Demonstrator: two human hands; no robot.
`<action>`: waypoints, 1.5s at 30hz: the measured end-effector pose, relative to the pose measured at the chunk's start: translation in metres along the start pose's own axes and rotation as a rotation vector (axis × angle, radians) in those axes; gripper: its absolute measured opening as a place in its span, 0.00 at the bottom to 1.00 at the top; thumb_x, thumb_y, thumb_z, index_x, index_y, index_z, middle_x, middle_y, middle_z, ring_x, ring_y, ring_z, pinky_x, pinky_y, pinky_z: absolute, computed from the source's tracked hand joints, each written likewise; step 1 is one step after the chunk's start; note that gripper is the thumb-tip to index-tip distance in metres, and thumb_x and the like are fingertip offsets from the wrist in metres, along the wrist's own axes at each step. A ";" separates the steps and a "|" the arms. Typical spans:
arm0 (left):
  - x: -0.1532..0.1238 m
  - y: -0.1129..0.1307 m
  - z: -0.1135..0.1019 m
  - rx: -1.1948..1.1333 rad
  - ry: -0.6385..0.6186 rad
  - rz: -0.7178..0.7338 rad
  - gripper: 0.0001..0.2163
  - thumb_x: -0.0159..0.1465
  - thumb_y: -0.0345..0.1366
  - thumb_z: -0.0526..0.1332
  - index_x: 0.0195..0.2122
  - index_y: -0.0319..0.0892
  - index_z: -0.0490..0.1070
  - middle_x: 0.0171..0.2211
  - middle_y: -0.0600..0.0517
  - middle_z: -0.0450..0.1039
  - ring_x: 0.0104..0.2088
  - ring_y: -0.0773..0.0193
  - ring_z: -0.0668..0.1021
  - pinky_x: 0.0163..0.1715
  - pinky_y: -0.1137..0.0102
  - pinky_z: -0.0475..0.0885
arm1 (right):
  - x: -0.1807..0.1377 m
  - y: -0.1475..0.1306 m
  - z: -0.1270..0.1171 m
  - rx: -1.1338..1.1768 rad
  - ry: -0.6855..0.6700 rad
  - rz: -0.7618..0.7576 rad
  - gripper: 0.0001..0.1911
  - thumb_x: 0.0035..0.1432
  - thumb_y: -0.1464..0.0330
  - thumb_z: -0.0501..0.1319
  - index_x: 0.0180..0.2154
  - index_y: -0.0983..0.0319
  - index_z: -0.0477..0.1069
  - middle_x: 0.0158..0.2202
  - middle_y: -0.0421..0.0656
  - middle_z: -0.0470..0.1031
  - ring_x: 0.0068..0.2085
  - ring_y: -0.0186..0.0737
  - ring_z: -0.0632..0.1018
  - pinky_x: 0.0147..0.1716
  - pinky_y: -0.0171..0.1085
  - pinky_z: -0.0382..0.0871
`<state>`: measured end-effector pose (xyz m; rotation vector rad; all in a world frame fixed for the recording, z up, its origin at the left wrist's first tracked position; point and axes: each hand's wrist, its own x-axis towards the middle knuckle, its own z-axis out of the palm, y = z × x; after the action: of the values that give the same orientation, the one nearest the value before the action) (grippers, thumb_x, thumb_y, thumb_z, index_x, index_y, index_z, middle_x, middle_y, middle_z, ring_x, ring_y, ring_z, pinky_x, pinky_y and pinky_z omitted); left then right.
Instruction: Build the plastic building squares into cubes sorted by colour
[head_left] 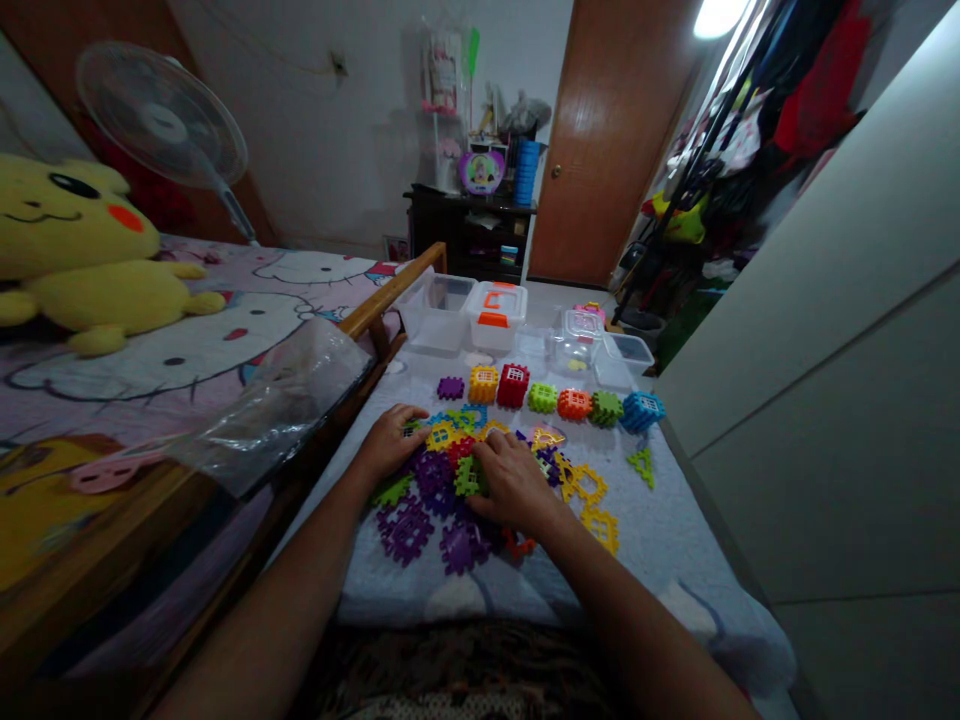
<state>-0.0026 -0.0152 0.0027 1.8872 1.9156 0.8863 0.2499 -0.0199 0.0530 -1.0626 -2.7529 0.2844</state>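
Single-colour stacks (574, 404) stand; loose tiles (435, 475) remain mixed. Left hand (394, 442) is half-open, right hand (519, 484) curled; grips unclear.

You are in a home, by its look a bedroom: on your left is a wooden-framed bed (391, 291) with a cartoon-print sheet (259, 335), a yellow plush toy (94, 295) and a fan (163, 122); on your right, clothes (821, 95) hang near a wooden door (600, 150).
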 end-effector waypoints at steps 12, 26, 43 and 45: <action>-0.001 0.004 -0.001 -0.026 0.008 -0.001 0.15 0.60 0.47 0.57 0.40 0.43 0.75 0.42 0.47 0.75 0.46 0.55 0.77 0.52 0.61 0.70 | 0.001 -0.007 0.000 -0.016 0.023 0.006 0.24 0.49 0.59 0.67 0.46 0.61 0.67 0.47 0.50 0.69 0.50 0.52 0.67 0.50 0.47 0.63; -0.001 0.000 0.000 -0.028 0.023 0.003 0.17 0.59 0.48 0.57 0.39 0.42 0.75 0.42 0.47 0.76 0.45 0.54 0.77 0.51 0.60 0.70 | -0.001 0.015 0.000 0.185 0.074 -0.008 0.22 0.53 0.60 0.67 0.48 0.61 0.70 0.46 0.47 0.70 0.48 0.47 0.70 0.49 0.44 0.64; -0.002 -0.002 0.001 -0.014 0.023 0.018 0.15 0.59 0.46 0.58 0.39 0.42 0.75 0.42 0.47 0.76 0.45 0.55 0.77 0.50 0.60 0.70 | -0.007 -0.002 0.005 0.036 0.085 0.064 0.23 0.49 0.59 0.67 0.46 0.60 0.70 0.46 0.49 0.69 0.48 0.51 0.68 0.49 0.47 0.63; -0.001 -0.002 0.001 -0.013 0.023 0.015 0.15 0.59 0.46 0.58 0.39 0.41 0.75 0.42 0.47 0.76 0.45 0.54 0.77 0.50 0.60 0.70 | -0.008 0.007 0.003 0.086 0.126 0.062 0.23 0.50 0.59 0.66 0.47 0.60 0.70 0.45 0.48 0.69 0.47 0.49 0.69 0.49 0.47 0.63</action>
<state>-0.0037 -0.0164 0.0008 1.8942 1.9070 0.9260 0.2594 -0.0209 0.0472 -1.1048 -2.5766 0.3300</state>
